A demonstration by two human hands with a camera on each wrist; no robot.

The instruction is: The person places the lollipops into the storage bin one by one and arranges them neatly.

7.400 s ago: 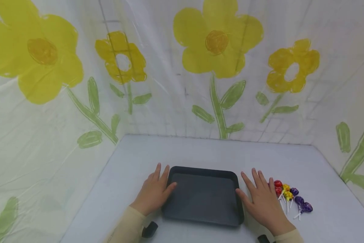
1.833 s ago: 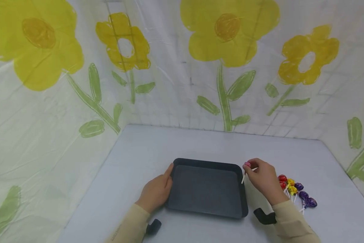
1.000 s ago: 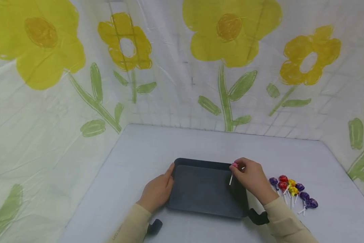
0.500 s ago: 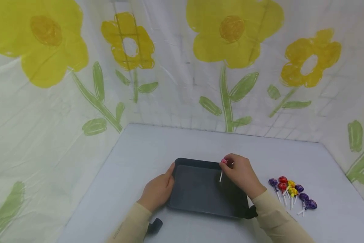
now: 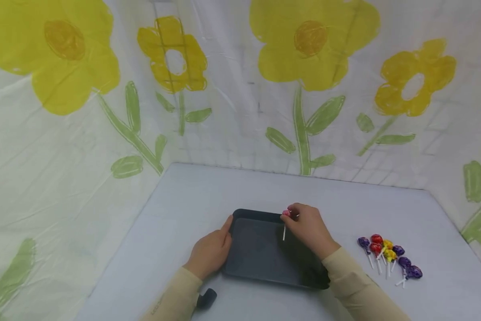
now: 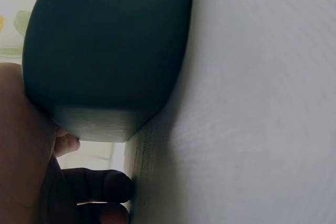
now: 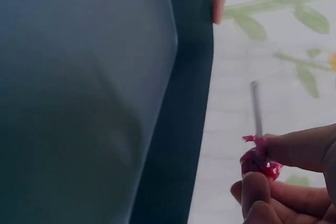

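A dark grey rectangular tray [image 5: 260, 254] lies on the white table. My left hand [image 5: 209, 253] holds the tray by its left side, forefinger along the rim toward the far corner. In the left wrist view, the tray's outer wall [image 6: 105, 45] fills much of the picture, with curled fingers [image 6: 105, 184] low beside it. My right hand [image 5: 308, 227] pinches a pink-wrapped lollipop [image 5: 286, 213] by its head between thumb and fingers, over the far part of the tray. Its white stick hangs down in the head view. The right wrist view shows the shiny wrapper [image 7: 261, 163] close up.
Several lollipops lie bunched on the table to the right of the tray: red [image 5: 375, 248], yellow [image 5: 390, 255] and purple [image 5: 414, 272] ones. A white curtain [image 5: 232, 125] painted with yellow flowers stands around the table [image 5: 176, 200].
My right hand has picked up the pink lollipop and carried it leftward from the tray's right edge to over the tray. My left hand, earlier spread at the tray's left side, now holds it.
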